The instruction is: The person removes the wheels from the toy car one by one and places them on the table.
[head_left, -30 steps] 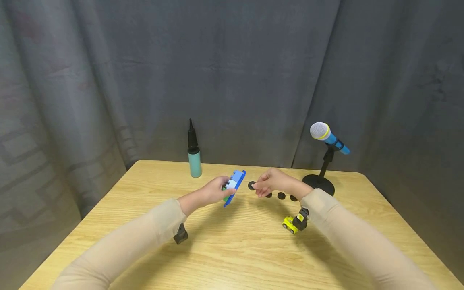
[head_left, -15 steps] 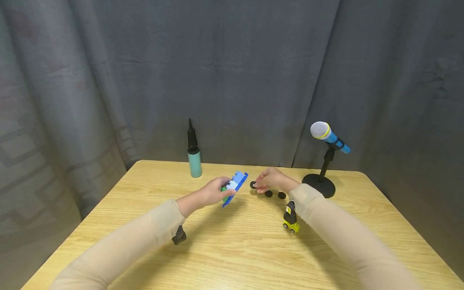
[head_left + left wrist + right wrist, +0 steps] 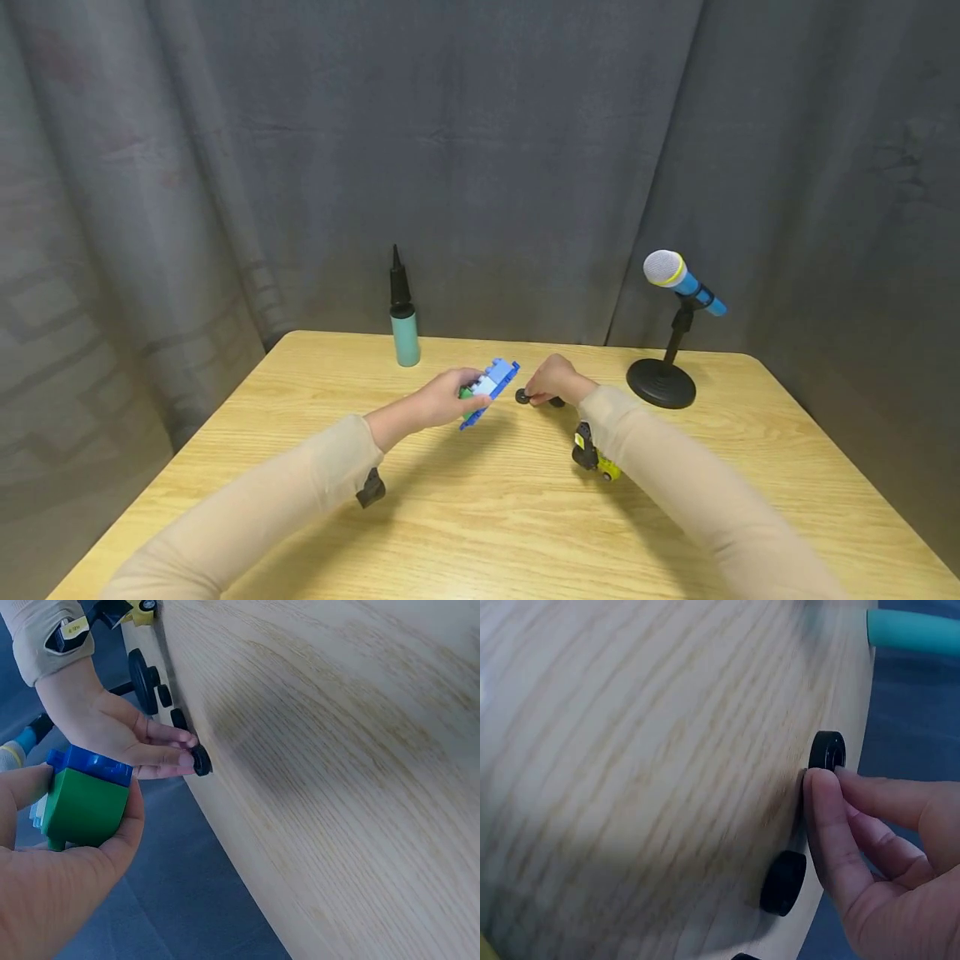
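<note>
My left hand [image 3: 438, 400] grips a toy made of building blocks [image 3: 491, 385], with a blue base and light blue, white and green bricks. Its green brick [image 3: 84, 810] and blue base show between thumb and fingers in the left wrist view. Just to the right, my right hand [image 3: 557, 379] pinches a small black toy wheel [image 3: 826, 750] between thumb and fingertip, low over the tabletop. Close beside those fingers lies another black wheel [image 3: 784, 883]. Further black wheels [image 3: 164, 695] stretch in a row toward the microphone stand.
A teal hand pump [image 3: 406, 337] with a black nozzle stands at the back left of the wooden table [image 3: 465, 517]. At the back right, a blue toy microphone [image 3: 664, 268] sits on a round-based stand [image 3: 660, 383]. A yellow toy car [image 3: 609, 470] is partly hidden by the right wrist.
My right hand has lowered with the wheel toward the tabletop, and its forearm has swung left. My left hand and the block toy have shifted slightly right.
</note>
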A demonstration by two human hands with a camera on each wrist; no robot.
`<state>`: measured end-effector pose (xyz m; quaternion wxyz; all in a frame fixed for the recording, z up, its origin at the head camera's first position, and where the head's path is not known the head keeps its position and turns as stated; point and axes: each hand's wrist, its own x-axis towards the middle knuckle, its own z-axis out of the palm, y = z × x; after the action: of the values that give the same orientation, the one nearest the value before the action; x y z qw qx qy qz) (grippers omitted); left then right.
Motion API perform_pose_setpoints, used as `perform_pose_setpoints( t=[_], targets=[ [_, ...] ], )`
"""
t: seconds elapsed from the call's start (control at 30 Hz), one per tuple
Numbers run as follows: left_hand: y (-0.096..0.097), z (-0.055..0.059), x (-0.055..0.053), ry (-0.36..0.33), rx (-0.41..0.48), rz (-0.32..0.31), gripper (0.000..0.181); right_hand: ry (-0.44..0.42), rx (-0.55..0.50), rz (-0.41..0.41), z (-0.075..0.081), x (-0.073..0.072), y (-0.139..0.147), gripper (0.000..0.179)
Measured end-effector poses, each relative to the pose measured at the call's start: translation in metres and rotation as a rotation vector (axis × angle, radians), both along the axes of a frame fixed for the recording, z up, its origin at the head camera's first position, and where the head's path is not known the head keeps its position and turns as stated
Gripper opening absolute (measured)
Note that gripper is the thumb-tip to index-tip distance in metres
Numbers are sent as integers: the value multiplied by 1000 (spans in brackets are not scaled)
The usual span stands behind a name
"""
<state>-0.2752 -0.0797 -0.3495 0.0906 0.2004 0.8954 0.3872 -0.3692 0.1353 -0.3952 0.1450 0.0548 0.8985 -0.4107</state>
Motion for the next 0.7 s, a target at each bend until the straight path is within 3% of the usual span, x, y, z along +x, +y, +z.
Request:
perform_pose_setpoints(
  t=[0.13,0.17,0.27,0.37,0.4,0.57,0.7],
  targets=[
    [0,-1,0,-32,-1,-3,50,-22,38,-14,-7,-13,2,24],
    [0,-1,0,-37,0,-5,50,0,5,31,-22,-26,9,23],
    [0,-1,0,-55,13,-13,51,-7,-80,43,-17,-23,12,23],
    [-1,-2,0,-92,28,-17,53,-24,-232,52,4,-5,12,28],
    [-1,-2,1,-102,32,-22,53,-49,-251,22,26,13,5,28],
    [0,-3,0,-120,31,-59,52,-33,-347,224,66,42,3,46],
    [1,1,-2,-86,17,-100,50,-28,-355,358,85,54,2,50]
  ],
)
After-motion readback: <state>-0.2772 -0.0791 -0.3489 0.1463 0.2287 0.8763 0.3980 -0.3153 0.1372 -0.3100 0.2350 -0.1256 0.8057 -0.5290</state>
